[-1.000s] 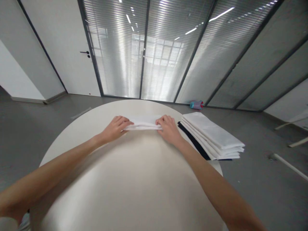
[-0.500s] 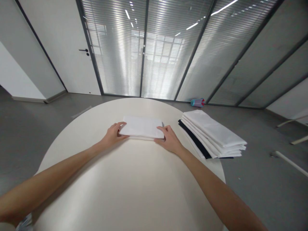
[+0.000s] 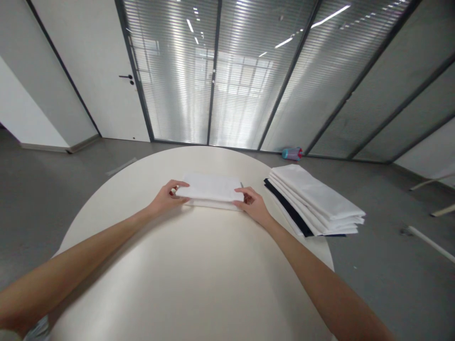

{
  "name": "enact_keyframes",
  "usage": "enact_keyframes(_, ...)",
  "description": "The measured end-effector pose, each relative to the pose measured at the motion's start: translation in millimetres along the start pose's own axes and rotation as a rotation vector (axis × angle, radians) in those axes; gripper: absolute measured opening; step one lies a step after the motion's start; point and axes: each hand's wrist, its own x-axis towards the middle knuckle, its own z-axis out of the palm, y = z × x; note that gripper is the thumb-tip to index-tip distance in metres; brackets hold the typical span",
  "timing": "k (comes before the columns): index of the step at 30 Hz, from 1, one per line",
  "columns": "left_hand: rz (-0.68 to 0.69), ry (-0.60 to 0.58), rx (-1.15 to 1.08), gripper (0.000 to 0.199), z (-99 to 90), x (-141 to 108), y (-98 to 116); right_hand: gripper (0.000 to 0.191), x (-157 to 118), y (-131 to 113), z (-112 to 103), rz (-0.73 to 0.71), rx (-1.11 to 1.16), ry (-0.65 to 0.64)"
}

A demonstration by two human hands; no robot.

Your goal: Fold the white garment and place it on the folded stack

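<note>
A folded white cloth lies on the round white table, toward its far side. My left hand pinches the cloth's near left corner between thumb and fingers. At the near right corner, my right hand grips it in the same way. The upper layer's near edge is raised a little off the layer below. A small thin dark thing shows by the cloth's right edge, too small to name.
On the table's right side a pile of folded white cloths with a black layer overhangs the rim. A blue and red patterned object lies on the floor beyond, near the glass partition.
The upper layer's near edge has come up, opening a gap above the lower layer. Both hands stay at the cloth's corners. The whole view has shifted slightly.
</note>
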Motion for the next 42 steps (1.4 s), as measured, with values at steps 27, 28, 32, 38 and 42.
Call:
enact_keyframes(27, 0.053, -0.334, -0.106, 0.077, 0.7, 1.2, -11.0, 0.055, -2.0, 2.4, -5.5, 0.148, -0.011, -0.234)
enact_keyframes(28, 0.055, -0.333, -0.093, 0.077, 1.0, 1.3, -11.1, 0.053, -1.6, 2.4, -5.8, 0.135, -0.051, -0.229)
enact_keyframes(32, 0.073, -0.359, -0.069, 0.076, 1.1, 2.1, -10.9, 0.041, 0.0, -0.3, -9.2, 0.030, -0.252, -0.208)
enact_keyframes(38, 0.036, -0.411, -0.077, 0.077, -1.4, 1.8, -8.3, 0.042, -3.7, -6.0, -10.1, -0.015, -0.338, -0.236)
enact_keyframes(42, 0.022, -0.335, 0.027, 0.064, -1.0, 2.7, -9.2, 0.044, -5.3, -5.3, -7.9, 0.044, -0.325, -0.243)
